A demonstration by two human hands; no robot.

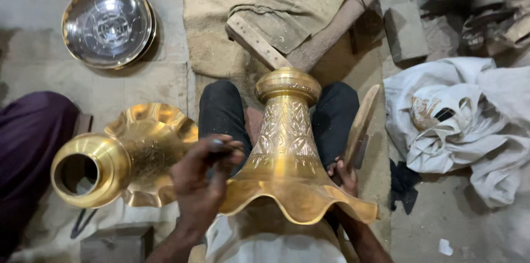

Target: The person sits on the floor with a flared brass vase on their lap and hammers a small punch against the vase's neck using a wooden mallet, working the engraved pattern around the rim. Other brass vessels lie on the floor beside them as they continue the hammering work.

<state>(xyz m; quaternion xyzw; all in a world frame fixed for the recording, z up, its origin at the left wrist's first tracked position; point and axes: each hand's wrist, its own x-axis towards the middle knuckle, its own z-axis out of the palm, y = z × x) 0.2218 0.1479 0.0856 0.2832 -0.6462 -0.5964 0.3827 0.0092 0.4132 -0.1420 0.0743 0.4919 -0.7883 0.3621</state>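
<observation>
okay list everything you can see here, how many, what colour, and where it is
engraved fluted brass vase: one, gold, centre, across the lap
second fluted brass vase: one, gold, lying at left
round metal trays: stacked, silver with brass rim, upper left
wooden mallet: one, brown, right of the centre vase
wooden plank: one, tan, top centre
crumpled cloth: pile, white, right
purple cloth: one, far left
left hand: on the centre vase's flared rim
right hand: grip on the mallet handle

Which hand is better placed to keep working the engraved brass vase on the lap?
Probably the left hand: it rests on the engraved brass vase with a small dark tool at its fingertips. The right hand is mostly hidden behind the flared rim, holding a flat wooden mallet.
</observation>
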